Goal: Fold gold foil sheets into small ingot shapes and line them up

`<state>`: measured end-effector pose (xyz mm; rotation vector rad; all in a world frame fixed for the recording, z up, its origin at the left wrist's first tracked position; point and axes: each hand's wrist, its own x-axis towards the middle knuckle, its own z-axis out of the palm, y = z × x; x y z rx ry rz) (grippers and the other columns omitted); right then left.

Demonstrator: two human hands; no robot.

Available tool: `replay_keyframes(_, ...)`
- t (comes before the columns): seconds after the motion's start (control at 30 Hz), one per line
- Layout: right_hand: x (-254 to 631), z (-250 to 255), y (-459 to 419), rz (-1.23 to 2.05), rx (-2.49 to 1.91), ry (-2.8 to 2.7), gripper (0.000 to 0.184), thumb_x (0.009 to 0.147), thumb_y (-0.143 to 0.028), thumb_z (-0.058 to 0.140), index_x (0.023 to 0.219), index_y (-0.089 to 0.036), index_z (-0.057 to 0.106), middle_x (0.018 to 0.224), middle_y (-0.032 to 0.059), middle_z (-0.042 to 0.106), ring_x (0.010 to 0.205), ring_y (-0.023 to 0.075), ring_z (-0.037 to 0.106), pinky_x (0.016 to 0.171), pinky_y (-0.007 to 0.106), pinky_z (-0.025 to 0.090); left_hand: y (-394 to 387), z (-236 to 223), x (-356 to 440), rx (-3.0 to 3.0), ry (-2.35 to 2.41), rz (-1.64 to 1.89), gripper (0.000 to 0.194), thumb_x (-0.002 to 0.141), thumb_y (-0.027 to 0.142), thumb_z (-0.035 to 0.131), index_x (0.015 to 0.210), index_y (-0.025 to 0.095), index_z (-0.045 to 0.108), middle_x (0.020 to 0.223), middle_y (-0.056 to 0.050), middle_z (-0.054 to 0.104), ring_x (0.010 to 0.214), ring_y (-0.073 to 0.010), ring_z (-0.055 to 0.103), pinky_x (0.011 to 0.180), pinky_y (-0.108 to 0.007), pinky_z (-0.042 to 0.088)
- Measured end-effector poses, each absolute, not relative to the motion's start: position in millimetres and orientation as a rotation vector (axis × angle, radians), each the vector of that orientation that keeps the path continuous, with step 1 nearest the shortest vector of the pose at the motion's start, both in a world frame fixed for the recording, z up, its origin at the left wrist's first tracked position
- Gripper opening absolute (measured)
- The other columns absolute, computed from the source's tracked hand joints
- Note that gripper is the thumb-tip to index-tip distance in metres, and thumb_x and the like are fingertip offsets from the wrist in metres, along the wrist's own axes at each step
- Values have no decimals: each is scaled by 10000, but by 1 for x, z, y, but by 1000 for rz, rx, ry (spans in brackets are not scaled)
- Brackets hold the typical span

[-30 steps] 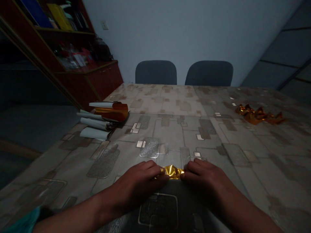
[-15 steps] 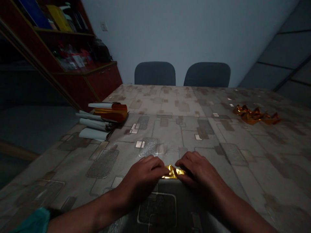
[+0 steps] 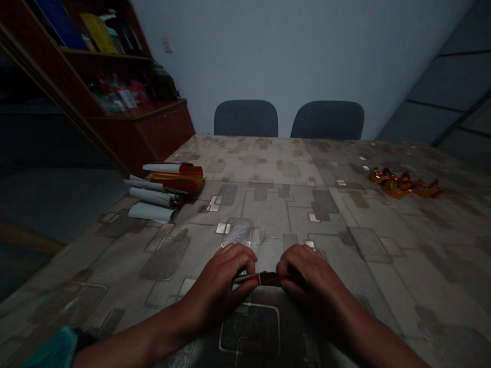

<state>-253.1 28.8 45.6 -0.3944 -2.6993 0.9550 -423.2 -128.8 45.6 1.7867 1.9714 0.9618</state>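
Observation:
Between my hands, at the table's near edge, is a small folded piece of gold foil paper, dark on the side facing me. My left hand pinches its left end between thumb and fingers. The right end is gripped by my right hand, whose fingers curl over it and partly hide it. Far to the right lie several folded gold foil pieces with pointed ends. On the left side of the table rests a stack of folded gold paper sheets with pale backs.
A patterned cloth covers the table. Two grey chairs stand at its far side, before a pale wall. A reddish-brown cabinet with filled shelves is at the back left.
The foil piece between my hands has turned, from a bright gold face to a darker, narrower one. Both hands have stayed near the same spot, with their grip shifted slightly.

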Motion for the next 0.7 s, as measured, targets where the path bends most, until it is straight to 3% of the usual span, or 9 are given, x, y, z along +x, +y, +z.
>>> replay_keyframes(0.17, -253, 44, 29, 996, -387, -2647, 197, 726, -46, 586, 831, -211, 569, 779, 29, 629, 730, 210, 564, 652, 343, 390, -131, 41, -425, 1863, 1823, 1120, 109, 893, 133, 605, 859, 204, 529, 1057, -56, 693, 940, -196, 639, 798, -314, 456)
replay_keyframes(0.3, -251, 40, 29, 1034, -322, -2608, 411, 755, -67, 617, 1136, -217, 588, 995, 76, 663, 894, 251, 584, 758, 377, 445, -129, 44, -424, 1820, 1760, 1174, 120, 886, 91, 587, 823, 190, 566, 996, -53, 715, 892, -175, 655, 778, -284, 462)
replay_keyframes(0.37, -251, 42, 29, 1110, -279, -2591, 452, 769, -62, 621, 1190, -222, 583, 1072, 86, 659, 963, 257, 580, 819, 388, 450, -127, 48, -422, 1686, 1760, 1217, 149, 855, 71, 602, 761, 183, 576, 964, -47, 720, 873, -169, 663, 774, -276, 464)
replay_keyframes(0.5, -255, 59, 31, 1259, -343, -2573, 330, 773, -116, 679, 1083, -227, 658, 1054, 78, 670, 979, 265, 578, 849, 402, 422, -122, 57, -419, 1293, 1687, 1298, 120, 798, 96, 645, 724, 183, 609, 824, -17, 705, 777, -157, 659, 724, -262, 475)
replay_keyframes(0.6, -257, 73, 31, 1449, -391, -2552, 55, 817, -203, 657, 855, -211, 695, 818, 43, 671, 815, 228, 578, 739, 355, 405, -120, 63, -417, 1072, 1617, 1352, 86, 760, 138, 693, 796, 185, 631, 805, -4, 690, 779, -155, 654, 727, -257, 477)
replay_keyframes(0.7, -257, 78, 30, 1752, -518, -2401, 144, 843, -295, 617, 752, -189, 652, 604, -10, 548, 577, 150, 466, 534, 273, 304, -116, 65, -416, 894, 1526, 1453, 224, 717, 166, 749, 891, 192, 609, 812, 11, 695, 771, -142, 657, 715, -240, 470)
